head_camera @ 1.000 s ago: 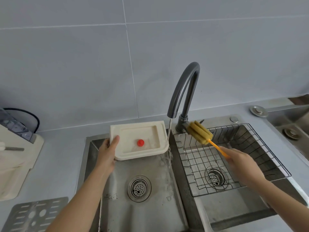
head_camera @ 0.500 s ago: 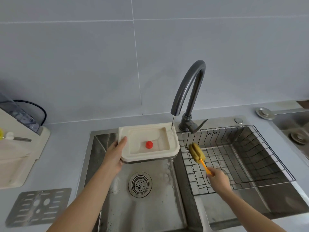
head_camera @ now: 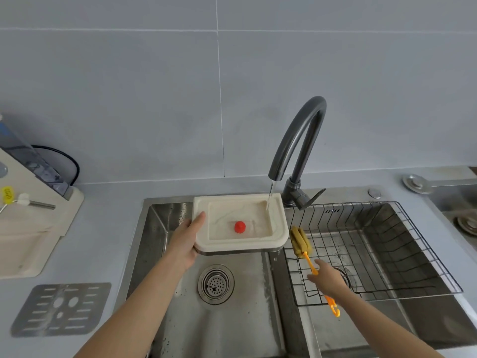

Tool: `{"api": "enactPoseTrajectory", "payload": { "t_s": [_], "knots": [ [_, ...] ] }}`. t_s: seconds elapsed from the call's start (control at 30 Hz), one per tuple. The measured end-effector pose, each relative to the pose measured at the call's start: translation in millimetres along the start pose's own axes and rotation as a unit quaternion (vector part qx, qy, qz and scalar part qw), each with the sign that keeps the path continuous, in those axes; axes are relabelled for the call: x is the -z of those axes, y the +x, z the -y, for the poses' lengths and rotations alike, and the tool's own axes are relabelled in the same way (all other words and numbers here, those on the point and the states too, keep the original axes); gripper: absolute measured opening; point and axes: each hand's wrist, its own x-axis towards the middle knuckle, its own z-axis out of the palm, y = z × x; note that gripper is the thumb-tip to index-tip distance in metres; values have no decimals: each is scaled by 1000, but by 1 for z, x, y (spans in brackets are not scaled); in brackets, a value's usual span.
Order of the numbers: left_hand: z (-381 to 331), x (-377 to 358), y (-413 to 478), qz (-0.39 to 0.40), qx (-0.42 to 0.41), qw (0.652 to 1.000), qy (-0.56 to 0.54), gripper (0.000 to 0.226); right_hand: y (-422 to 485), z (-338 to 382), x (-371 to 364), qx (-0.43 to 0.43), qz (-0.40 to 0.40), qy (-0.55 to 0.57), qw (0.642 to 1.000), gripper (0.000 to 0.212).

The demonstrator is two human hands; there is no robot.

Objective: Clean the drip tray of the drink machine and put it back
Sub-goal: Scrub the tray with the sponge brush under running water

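Note:
My left hand (head_camera: 185,244) grips the left edge of the cream drip tray (head_camera: 240,248) and holds it level over the left sink basin (head_camera: 154,228). A thin stream of water from the dark faucet (head_camera: 299,135) lands in the tray's back right corner. A red float (head_camera: 239,226) sits in the tray, which holds shallow water. My right hand (head_camera: 329,279) hovers with fingers spread over the orange handle of the sponge brush (head_camera: 300,241), which lies on the wire basket (head_camera: 413,254).
The cream drink machine (head_camera: 31,215) stands at the left on the counter, with the tray's perforated metal grate (head_camera: 60,308) lying in front of it. The drain (head_camera: 216,283) is below the tray. A second sink (head_camera: 462,220) is at the far right.
My right hand lowered the brush from near the faucet into the wire basket and loosened its grip. The left hand shifted the tray right, under the running water.

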Motion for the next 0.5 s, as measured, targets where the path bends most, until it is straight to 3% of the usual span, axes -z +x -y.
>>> {"api": "enactPoseTrajectory", "payload": {
  "t_s": [0.13, 0.27, 0.5],
  "knots": [
    [0, -2, 0, 1, 4, 1000, 0, 27, 7, 22, 32, 34, -33, 47, 998, 67],
    [0, -3, 0, -1, 10, 1000, 5, 14, 11, 54, 72, 71, -48, 200, 976, 75],
    [-2, -4, -2, -6, 3, 1000, -4, 20, 22, 87, 102, 60, 40, 471, 879, 69]
  ]
}}
